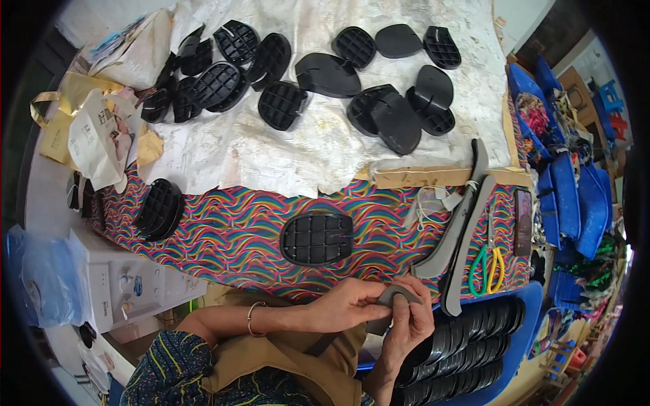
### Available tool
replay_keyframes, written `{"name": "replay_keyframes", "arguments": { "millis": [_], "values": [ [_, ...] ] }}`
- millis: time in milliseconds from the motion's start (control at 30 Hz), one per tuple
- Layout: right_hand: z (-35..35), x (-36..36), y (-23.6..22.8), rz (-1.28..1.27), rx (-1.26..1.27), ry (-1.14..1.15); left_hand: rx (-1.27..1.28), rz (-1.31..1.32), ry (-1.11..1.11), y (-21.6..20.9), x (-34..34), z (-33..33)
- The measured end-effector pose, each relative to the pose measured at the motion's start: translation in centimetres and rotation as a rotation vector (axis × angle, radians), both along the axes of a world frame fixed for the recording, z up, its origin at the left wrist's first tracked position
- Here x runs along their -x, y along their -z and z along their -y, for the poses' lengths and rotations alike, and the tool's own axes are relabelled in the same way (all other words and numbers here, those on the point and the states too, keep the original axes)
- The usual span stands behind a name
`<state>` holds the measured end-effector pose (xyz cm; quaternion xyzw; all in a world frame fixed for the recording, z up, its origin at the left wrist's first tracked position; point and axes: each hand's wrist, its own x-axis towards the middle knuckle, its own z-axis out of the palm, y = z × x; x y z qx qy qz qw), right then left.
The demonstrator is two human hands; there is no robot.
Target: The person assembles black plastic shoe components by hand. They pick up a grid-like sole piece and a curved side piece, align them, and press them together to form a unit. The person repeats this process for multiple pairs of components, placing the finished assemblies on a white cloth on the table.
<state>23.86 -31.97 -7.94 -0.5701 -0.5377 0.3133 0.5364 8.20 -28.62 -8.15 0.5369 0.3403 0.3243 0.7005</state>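
My left hand (355,302) and my right hand (411,317) meet near the table's front edge. Both pinch a small curved grey piece (393,295); my fingers cover much of it. Just beyond my left hand, a black rounded plastic piece (317,239) lies with its ribbed grid side up on the colourful wavy-patterned cloth (237,223). Two long curved strips, one grey (443,247) and one dark-edged (467,250), lie bundled to the right of my hands. Scissors (489,267) with green and yellow handles rest beside them.
A stack of ribbed black pieces (159,210) sits at left; several more lie on the white sheet (223,149) behind. A blue crate (530,314) at my lower right holds rows of black pieces. A phone (522,222) lies near the right edge. Bags (101,139) stand at far left.
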Motion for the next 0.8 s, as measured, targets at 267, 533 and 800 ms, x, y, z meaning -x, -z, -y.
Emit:
{"name": "replay_keyframes", "arguments": {
  "millis": [267, 533, 800],
  "values": [
    [1.7, -4.0, -1.3, -0.914, 0.073, 0.066, -0.913, -0.798, -0.198, -2.1, 6.9, -5.8],
    [0.9, -2.1, -2.7, -0.529, 0.301, 0.048, -0.783, -0.848, 0.029, -3.3, 8.7, -7.3],
    [-2.7, 2.1, 0.6, -0.288, 0.485, -0.052, -0.059, -0.368, -0.208, -2.2, 10.0, -5.8]
  ]
}}
